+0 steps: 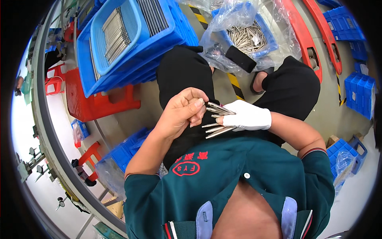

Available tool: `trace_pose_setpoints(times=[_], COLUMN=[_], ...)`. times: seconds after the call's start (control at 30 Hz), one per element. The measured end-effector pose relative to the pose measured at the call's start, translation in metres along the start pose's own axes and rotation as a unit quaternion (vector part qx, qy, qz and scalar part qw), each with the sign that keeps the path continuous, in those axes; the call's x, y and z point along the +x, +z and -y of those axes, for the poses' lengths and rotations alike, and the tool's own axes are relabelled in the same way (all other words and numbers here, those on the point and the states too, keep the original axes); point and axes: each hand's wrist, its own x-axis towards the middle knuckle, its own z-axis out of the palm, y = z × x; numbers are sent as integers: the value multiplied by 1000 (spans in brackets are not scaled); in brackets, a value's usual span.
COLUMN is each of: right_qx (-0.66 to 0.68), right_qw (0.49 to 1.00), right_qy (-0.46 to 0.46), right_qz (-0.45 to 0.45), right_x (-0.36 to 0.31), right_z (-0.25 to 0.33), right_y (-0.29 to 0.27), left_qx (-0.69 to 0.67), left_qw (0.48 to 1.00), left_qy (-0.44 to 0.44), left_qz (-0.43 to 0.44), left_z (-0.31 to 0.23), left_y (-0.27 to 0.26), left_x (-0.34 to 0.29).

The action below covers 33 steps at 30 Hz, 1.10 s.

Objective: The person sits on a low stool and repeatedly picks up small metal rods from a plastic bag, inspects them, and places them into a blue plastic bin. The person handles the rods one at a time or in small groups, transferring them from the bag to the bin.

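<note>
My right hand (250, 115), in a white glove that leaves the thumb tip bare, is closed round several slim metal rods (218, 130). The rods fan out to the left from between its fingers, over my lap. Just left of their ends is my bare left hand (185, 106), with thumb and fingers curled together in a pinch. Its fingertips are right by the tip of the uppermost rod; whether they grip anything is too small to tell.
Stacked blue crates (171, 38) at the upper left bear a light-blue basket (140, 28) of rods. Ahead, a plastic-lined blue bin (271, 39) holds many loose rods. A dark phone (240, 59) lies near its front edge. Red pallet-jack forks (301, 36) extend at the right.
</note>
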Motion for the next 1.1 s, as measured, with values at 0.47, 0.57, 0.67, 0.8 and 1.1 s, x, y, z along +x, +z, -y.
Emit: trace_pose_setpoints(times=[0.47,0.57,0.67,0.8,1.1], right_qx=[-121,-97,-89,-103,-173], right_qw=[972,977,977,968,944], right_qy=[-166,-147,-141,-150,-175], right_qz=[-113,-123,-136,-171,-219], right_x=[0,-1,-8,-14,-13], right_z=[39,41,49,54,51], right_y=[-71,-86,-92,-96,-107], left_qx=[-147,-132,-122,-96,-91], left_qw=[979,977,979,983,983], left_qy=[88,105,103,101,100], left_qz=[114,128,124,123,125], left_z=[-40,-49,-54,-60,-54], left_y=[13,20,26,30,30], left_x=[80,94,103,114,132])
